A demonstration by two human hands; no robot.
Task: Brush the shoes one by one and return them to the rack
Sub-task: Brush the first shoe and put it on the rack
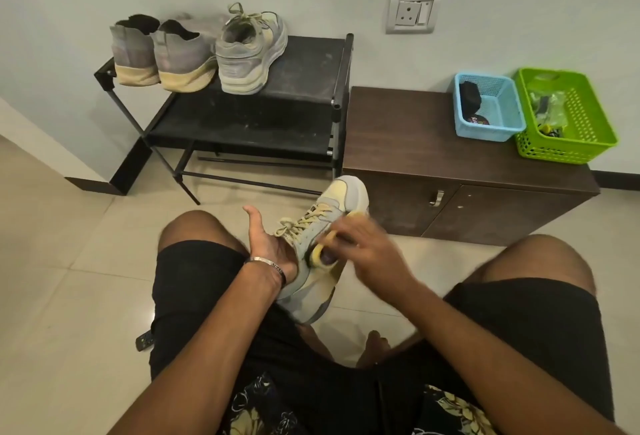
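A grey and pale-yellow sneaker (341, 204) with yellow laces is held up between my knees, toe pointing away. My left hand (268, 240) is tucked into its opening, thumb sticking up, fingers hidden inside. My right hand (367, 249), blurred by motion, grips a yellow brush (320, 254) against the sneaker's right side. On the top shelf of the black shoe rack (308, 71) stand three shoes, heels toward me: the matching grey-yellow sneaker (247, 53) and a pair of grey knit shoes (157, 53) with yellowish soles.
A low dark-brown cabinet (433, 147) stands right of the rack, bearing a blue basket (512, 123) and a green basket (588, 116) with small items. A dark remote-like object (143, 343) lies on the tiled floor by my left thigh. A wall socket (414, 10) is above.
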